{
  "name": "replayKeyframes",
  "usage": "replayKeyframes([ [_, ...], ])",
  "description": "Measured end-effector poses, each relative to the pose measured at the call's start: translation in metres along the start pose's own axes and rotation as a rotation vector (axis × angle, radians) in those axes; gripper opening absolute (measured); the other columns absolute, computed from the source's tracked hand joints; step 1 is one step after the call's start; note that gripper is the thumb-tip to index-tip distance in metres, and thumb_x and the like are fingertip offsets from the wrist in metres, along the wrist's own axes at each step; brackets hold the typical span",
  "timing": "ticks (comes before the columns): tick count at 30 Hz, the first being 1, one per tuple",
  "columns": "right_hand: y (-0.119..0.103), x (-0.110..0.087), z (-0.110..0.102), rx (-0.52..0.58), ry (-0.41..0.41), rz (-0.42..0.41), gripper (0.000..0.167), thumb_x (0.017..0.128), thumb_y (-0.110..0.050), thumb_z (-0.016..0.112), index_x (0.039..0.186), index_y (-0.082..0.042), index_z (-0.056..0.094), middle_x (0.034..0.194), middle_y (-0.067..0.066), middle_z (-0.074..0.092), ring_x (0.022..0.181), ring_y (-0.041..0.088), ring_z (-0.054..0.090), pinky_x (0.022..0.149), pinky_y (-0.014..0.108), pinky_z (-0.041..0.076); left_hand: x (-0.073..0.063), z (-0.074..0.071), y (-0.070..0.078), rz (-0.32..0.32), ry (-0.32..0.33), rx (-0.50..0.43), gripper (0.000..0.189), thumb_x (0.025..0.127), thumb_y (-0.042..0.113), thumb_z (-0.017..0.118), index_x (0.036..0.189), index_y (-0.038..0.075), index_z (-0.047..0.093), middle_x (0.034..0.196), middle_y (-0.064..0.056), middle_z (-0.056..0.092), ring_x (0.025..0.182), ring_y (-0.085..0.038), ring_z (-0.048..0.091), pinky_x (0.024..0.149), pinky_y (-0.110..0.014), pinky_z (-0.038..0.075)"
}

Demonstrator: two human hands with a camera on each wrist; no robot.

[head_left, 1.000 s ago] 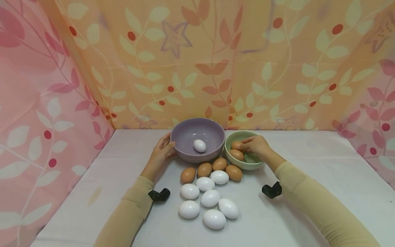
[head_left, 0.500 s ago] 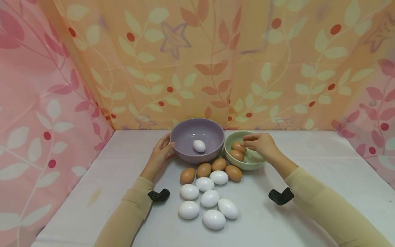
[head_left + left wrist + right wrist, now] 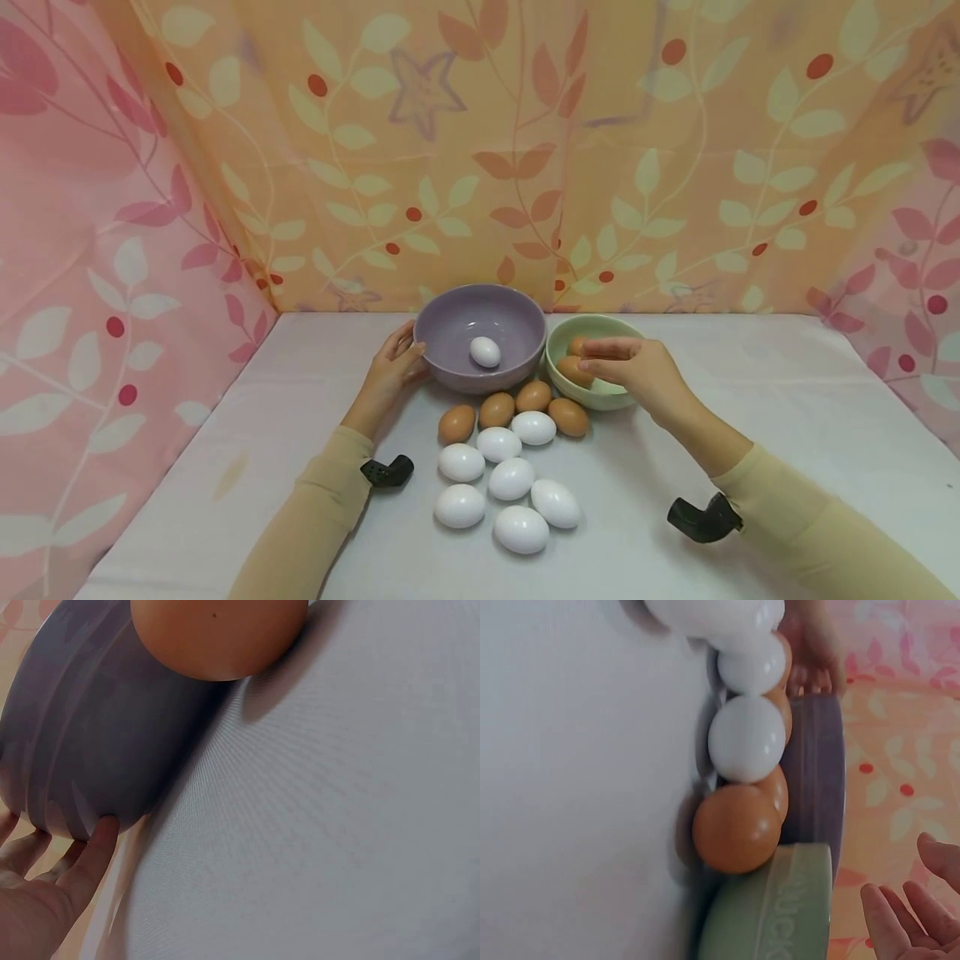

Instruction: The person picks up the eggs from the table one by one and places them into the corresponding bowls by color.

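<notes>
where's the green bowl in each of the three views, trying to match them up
Head: right of centre, the green bowl sits beside the larger purple bowl.
Left wrist: not in it.
Right wrist: bottom edge, a little right of centre, cut off below.
Shared landmark: the purple bowl, at centre in head, upper left in left wrist, right of centre in right wrist.

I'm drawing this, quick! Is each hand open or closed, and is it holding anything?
Left hand: open, touching the purple bowl.
Right hand: open, holding nothing.
</notes>
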State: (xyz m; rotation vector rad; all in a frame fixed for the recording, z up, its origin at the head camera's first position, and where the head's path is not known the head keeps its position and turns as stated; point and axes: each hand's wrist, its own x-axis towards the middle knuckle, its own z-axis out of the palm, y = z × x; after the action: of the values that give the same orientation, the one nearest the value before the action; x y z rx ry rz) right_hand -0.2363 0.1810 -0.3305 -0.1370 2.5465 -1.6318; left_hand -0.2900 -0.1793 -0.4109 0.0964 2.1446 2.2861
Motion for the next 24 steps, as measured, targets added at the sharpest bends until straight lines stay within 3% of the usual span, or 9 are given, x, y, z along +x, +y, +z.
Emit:
replayKeyframes([
  [12, -0.001, -0.027, 0.01, 0.024, -0.033, -0.047, 0.05, 0.085, -0.031, 0.079, 0.126, -0.005, 0.067, 0.124, 0.006, 0.071, 0.109, -0.001, 0.063, 0.089, 0.01, 0.049, 0.001, -0.001, -0.001, 0.002, -0.012, -0.015, 0.06, 0.103, 0.013, 0.051, 0.157, 0.01, 0.026, 0.166, -0.013, 0.021, 0.147, -0.029, 0.034, 0.086, -0.022, 0.056],
  [24, 0.013, -0.049, 0.024, 0.13, -0.115, -0.05, 0.051, 0.086, -0.023, 0.078, 0.128, 0.003, 0.063, 0.127, 0.019, 0.068, 0.104, 0.0, 0.067, 0.089, 0.015, 0.051, 0.001, -0.001, -0.001, -0.003, -0.005, -0.002, 0.061, 0.103, 0.014, 0.051, 0.158, 0.009, 0.024, 0.166, -0.014, 0.021, 0.147, -0.031, 0.035, 0.089, -0.025, 0.056],
])
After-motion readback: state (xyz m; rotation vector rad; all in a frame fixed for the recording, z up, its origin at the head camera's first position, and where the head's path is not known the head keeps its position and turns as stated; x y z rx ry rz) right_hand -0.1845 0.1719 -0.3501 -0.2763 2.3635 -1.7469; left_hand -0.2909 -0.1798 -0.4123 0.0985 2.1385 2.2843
